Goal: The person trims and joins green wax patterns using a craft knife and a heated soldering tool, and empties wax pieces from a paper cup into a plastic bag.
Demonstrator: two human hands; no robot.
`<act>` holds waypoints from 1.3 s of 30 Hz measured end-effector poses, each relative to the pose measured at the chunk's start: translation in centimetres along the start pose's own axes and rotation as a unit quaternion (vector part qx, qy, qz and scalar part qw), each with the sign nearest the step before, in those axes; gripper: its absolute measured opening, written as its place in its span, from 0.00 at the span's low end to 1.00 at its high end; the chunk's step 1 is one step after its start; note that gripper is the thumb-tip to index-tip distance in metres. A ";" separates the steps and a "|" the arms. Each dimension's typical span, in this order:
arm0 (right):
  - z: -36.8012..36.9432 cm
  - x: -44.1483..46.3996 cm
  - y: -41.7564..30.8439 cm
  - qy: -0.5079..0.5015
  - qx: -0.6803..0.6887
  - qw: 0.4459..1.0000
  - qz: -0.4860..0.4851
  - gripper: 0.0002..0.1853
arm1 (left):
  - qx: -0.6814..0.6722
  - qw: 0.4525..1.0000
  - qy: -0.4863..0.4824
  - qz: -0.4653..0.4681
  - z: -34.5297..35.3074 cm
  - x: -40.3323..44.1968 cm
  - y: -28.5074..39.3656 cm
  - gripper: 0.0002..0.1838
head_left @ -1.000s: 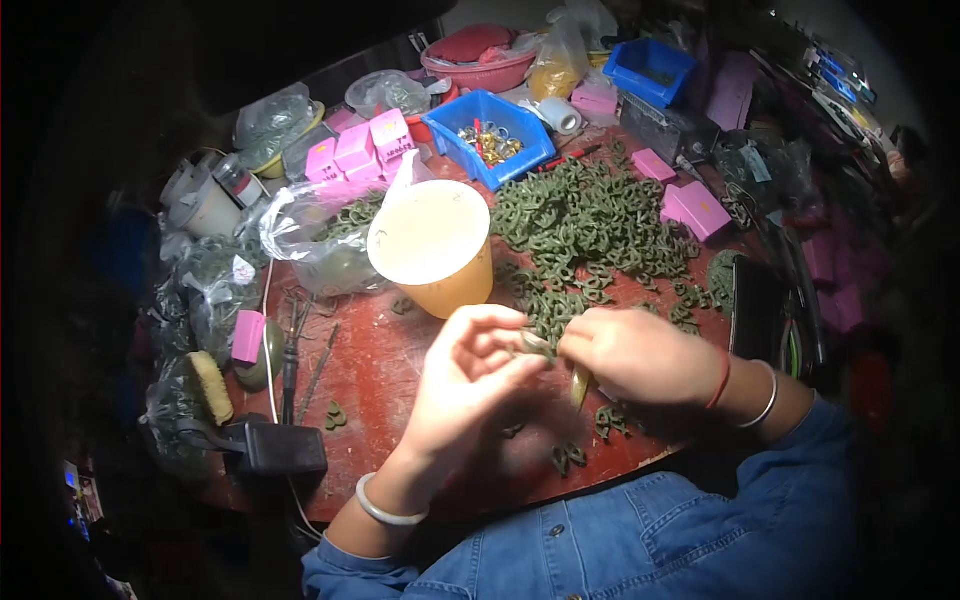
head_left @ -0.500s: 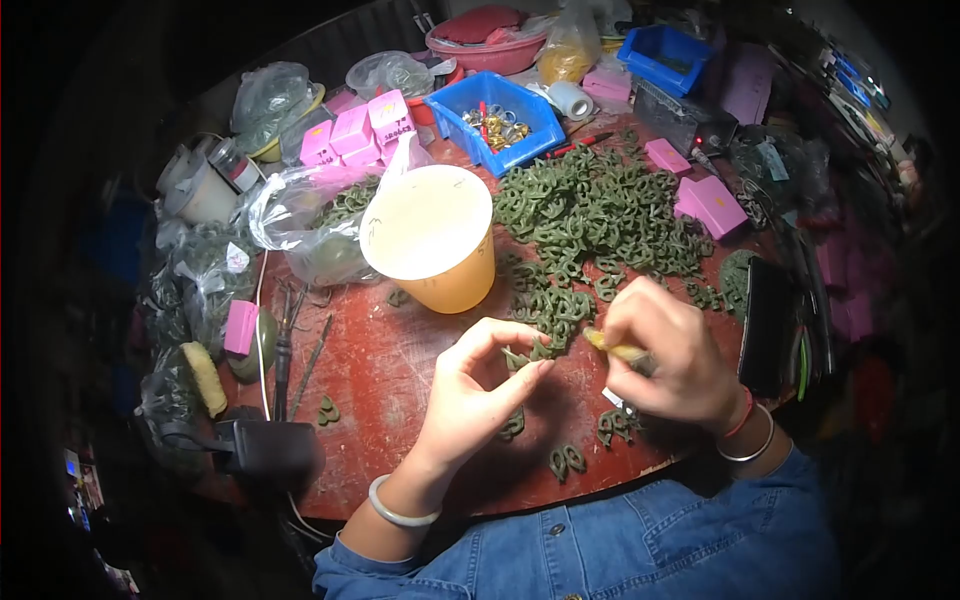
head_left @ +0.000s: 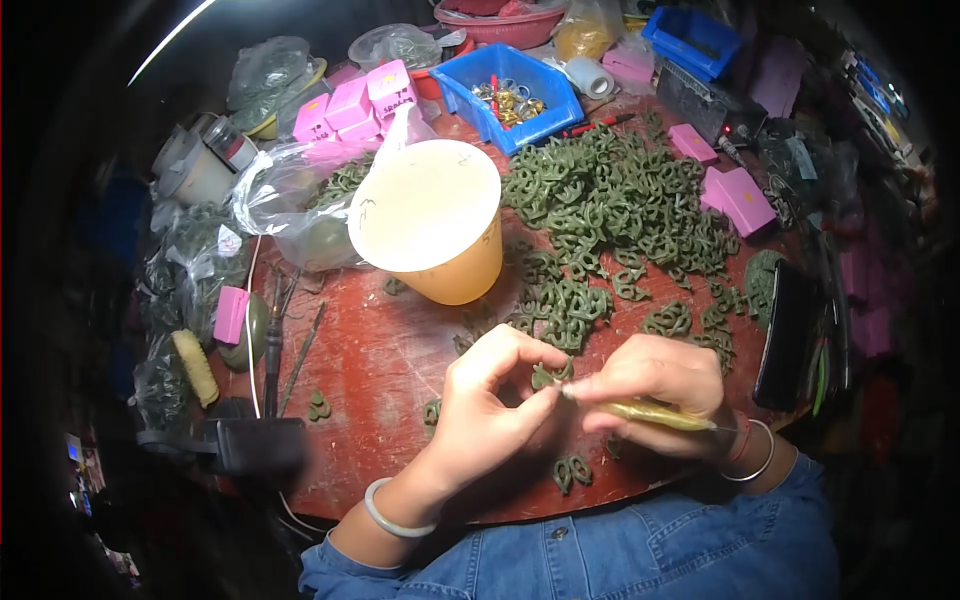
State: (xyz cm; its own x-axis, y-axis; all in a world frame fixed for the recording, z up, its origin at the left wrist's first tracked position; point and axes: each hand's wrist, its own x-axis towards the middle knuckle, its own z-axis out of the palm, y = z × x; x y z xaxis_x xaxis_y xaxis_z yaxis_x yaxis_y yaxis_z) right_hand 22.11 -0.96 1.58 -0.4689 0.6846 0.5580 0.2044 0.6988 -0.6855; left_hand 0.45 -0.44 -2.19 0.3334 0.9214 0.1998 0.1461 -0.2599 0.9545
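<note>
My left hand (head_left: pixel 485 405) pinches a small green looped wax-like piece (head_left: pixel 550 375) between thumb and forefinger, above the red table. Close beside it, my right hand (head_left: pixel 662 380) is closed round a slim tool with a yellow handle (head_left: pixel 660 413). The fingertips of that hand meet the green piece, and the tool's working tip is too small to make out. Beyond both hands lies a large heap of similar green pieces (head_left: pixel 610 200). A loose pair of green pieces (head_left: pixel 572 472) rests near the table's front edge.
A yellowish plastic tub (head_left: pixel 450 275) stands left of the heap. Behind are a blue bin (head_left: pixel 545 125) of small metal parts and several pink boxes (head_left: pixel 350 105). A black phone-like slab (head_left: pixel 785 340) leans at right. A black device (head_left: pixel 260 447) sits at left.
My right hand has come in toward my left, bringing its fingers to the green piece. The yellow-handled tool has swung so its handle points right. The camera view has shifted slightly.
</note>
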 end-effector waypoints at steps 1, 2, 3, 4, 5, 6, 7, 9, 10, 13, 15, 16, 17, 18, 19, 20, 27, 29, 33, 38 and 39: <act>0.1 -0.1 0.1 0.022 -0.029 0.999 0.006 0.16 | 0.007 1.000 0.013 -0.002 0.3 0.1 0.4 0.11; 0.2 -0.2 0.2 0.043 -0.058 0.997 0.012 0.16 | 0.006 1.000 0.010 -0.004 0.3 0.0 0.6 0.11; 0.2 -0.3 0.1 0.055 -0.069 0.996 0.021 0.16 | 0.040 0.999 0.005 0.008 0.3 0.0 0.6 0.11; 0.2 -0.4 0.2 0.053 -0.070 0.996 0.022 0.16 | 0.074 0.997 0.002 0.021 0.2 0.1 0.7 0.11; 0.3 -0.4 0.4 0.025 -0.044 0.999 0.001 0.16 | 0.072 0.997 0.003 0.021 0.2 0.1 0.8 0.11; 0.4 -0.5 0.6 -0.003 -0.016 1.000 -0.020 0.16 | 0.079 0.997 0.000 0.028 0.2 0.1 0.9 0.11; 0.7 -0.7 0.7 0.011 -0.038 0.999 -0.018 0.16 | 0.086 0.996 -0.004 0.034 0.2 0.1 0.9 0.11; 0.5 -0.7 0.4 0.026 -0.064 0.998 0.004 0.16 | 0.082 0.996 0.003 0.042 0.2 0.1 0.7 0.11; 0.4 -0.7 0.3 0.040 -0.091 0.995 0.025 0.15 | 0.079 0.995 0.010 0.052 0.2 0.1 0.6 0.11; 0.4 -0.5 0.7 0.032 -0.058 0.998 -0.002 0.15 | 0.087 0.996 -0.011 0.027 0.0 0.0 0.9 0.11; 0.5 -0.4 0.7 0.030 -0.046 0.998 -0.007 0.15 | 0.086 0.996 -0.008 0.029 0.1 -0.1 0.8 0.11; 0.4 -0.5 0.6 0.030 -0.046 0.998 -0.006 0.15 | 0.085 0.996 -0.007 0.031 0.1 -0.1 0.8 0.11; 0.2 -0.6 0.6 0.043 -0.101 0.994 0.004 0.14 | 0.084 0.996 -0.007 0.031 0.1 -0.1 0.8 0.11; 0.1 -0.7 0.6 0.055 -0.157 0.986 0.013 0.14 | 0.082 0.996 -0.014 0.028 0.0 -0.1 0.8 0.11; 0.1 -0.6 0.5 0.060 -0.139 0.988 0.008 0.14 | 0.079 0.996 -0.020 0.025 0.0 -0.1 0.8 0.11; 0.1 -0.4 0.5 0.060 -0.140 0.988 0.008 0.14 | 0.079 0.996 -0.021 0.026 0.1 0.0 0.8 0.11; -0.2 -0.7 0.7 0.078 -0.186 0.979 0.023 0.15 | 0.049 0.998 -0.039 0.004 0.0 -0.2 1.3 0.10; 0.0 -0.8 0.8 0.119 -0.127 0.980 0.101 0.17 | -0.054 0.998 -0.034 -0.024 0.0 -0.1 1.5 0.10; 0.3 0.0 1.8 0.104 -0.133 0.977 0.129 0.16 | -0.415 0.897 0.000 -0.148 -0.7 0.3 2.1 0.12; 0.7 -0.1 3.4 0.029 -0.204 0.976 0.068 0.13 | -0.496 0.840 -0.024 -0.220 -1.4 0.2 0.9 0.07; 0.2 -0.1 3.0 0.022 -0.196 0.977 0.086 0.11 | -0.496 0.840 -0.024 -0.219 -1.3 0.3 1.1 0.07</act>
State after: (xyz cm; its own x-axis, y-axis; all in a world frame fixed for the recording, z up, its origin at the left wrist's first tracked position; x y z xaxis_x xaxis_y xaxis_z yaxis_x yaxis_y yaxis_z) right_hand 22.60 1.00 -0.67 -0.3624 0.8015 0.4758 0.5938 0.5920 -0.5449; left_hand -0.55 -0.11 -0.77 0.4907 0.8467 -0.2055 -0.5746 0.4918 0.6542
